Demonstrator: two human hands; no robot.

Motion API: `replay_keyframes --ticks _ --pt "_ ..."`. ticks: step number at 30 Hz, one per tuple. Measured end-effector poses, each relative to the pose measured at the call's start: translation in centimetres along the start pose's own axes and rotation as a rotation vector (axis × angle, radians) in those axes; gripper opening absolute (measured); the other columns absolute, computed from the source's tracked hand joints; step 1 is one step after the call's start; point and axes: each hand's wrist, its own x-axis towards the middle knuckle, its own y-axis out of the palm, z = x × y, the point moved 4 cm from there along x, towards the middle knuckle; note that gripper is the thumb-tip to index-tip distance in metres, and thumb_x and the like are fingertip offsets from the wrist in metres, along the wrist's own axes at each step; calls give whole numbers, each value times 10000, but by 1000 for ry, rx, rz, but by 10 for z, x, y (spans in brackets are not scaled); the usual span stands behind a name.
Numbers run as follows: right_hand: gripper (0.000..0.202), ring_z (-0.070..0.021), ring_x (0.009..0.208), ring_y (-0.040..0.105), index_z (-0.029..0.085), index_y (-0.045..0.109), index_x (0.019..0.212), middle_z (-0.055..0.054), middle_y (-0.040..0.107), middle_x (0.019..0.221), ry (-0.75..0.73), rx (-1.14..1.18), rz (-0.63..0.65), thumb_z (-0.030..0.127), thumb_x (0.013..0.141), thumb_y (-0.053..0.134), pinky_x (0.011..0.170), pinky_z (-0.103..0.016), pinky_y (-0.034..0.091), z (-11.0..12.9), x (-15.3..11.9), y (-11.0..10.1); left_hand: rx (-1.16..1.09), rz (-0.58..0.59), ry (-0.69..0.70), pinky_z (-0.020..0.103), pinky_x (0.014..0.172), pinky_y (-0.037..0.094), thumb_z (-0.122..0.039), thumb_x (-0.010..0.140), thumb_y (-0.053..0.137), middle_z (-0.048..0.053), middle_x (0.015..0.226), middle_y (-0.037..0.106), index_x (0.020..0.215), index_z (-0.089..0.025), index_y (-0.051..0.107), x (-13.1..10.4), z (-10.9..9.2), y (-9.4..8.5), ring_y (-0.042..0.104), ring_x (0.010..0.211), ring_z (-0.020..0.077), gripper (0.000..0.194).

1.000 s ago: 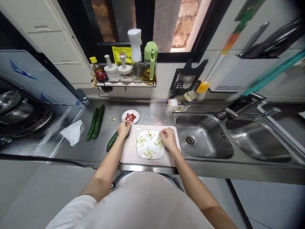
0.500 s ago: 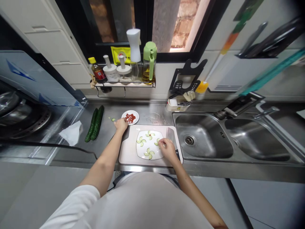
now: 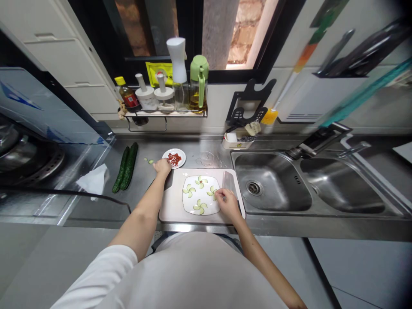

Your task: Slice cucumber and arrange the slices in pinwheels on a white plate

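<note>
My left hand (image 3: 162, 166) is at the left edge of a small white plate (image 3: 182, 154) of red bits (image 3: 174, 160), fingers closed; what they hold is hidden. My right hand (image 3: 227, 202) is pinched over the right edge of a square white plate (image 3: 201, 208), beside a pinwheel of pale green slices (image 3: 212, 191). Anything between those fingertips is too small to make out. More pinwheels lie on the plate, and the upper one (image 3: 201, 182) has a red spot in its middle. The plate rests on a light cutting board (image 3: 171, 206), with a knife (image 3: 229, 179) at its right side.
Two cucumbers (image 3: 125, 168) and a crumpled white tissue (image 3: 93, 180) lie left of the board. A double steel sink (image 3: 273, 182) is on the right. Behind, a rack (image 3: 165, 113) holds bottles and jars. A dark cable (image 3: 96, 193) crosses the left counter.
The view has shifted slightly, moving the scene a little left. Both hands stay in nearly the same places relative to the plates.
</note>
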Motion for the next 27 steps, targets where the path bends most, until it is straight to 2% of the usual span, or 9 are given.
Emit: replay_keyframes --ticks 6,10,15,18,22,27 --pt "200 -204 787 558 216 618 755 -44 663 794 10 1 2 331 853 487 768 -334 400 -2 -1 0 -145 -89 -61 440 873 372 -295 827 515 135 1001 718 904 -230 727 -6 8 -4 633 983 302 234" --pt "201 -203 784 556 214 620 759 -46 666 799 6 3 -1 330 852 484 767 -335 401 -2 -1 0 -465 -119 -57 367 831 426 -270 754 593 77 900 731 860 -227 722 -17 10 0 653 899 252 172" --pt "186 -200 783 557 215 614 759 -40 662 786 -3 11 -4 319 849 490 768 -330 405 3 4 0 -1075 3 17 283 748 479 -270 647 667 47 772 706 797 -165 688 -45 -9 13 651 752 177 184" --pt "168 -197 787 557 217 609 754 -33 658 778 -28 16 8 302 847 498 782 -329 406 9 12 -2 -1282 107 106 296 767 490 -282 591 728 52 763 704 769 -155 668 -70 -26 16 650 755 175 226" --pt "157 -199 815 557 218 606 757 -36 655 797 -66 13 -1 284 851 499 811 -335 407 22 26 -8 -1328 169 207 298 756 493 -318 593 748 51 773 697 822 -157 648 -100 -42 10 646 749 166 297" --pt "148 -209 869 555 218 633 805 -46 655 858 -159 -2 18 266 863 505 871 -357 396 42 44 -15 -1232 197 361 257 686 474 -296 641 711 32 752 671 857 -161 628 -126 -59 -3 623 707 138 268"
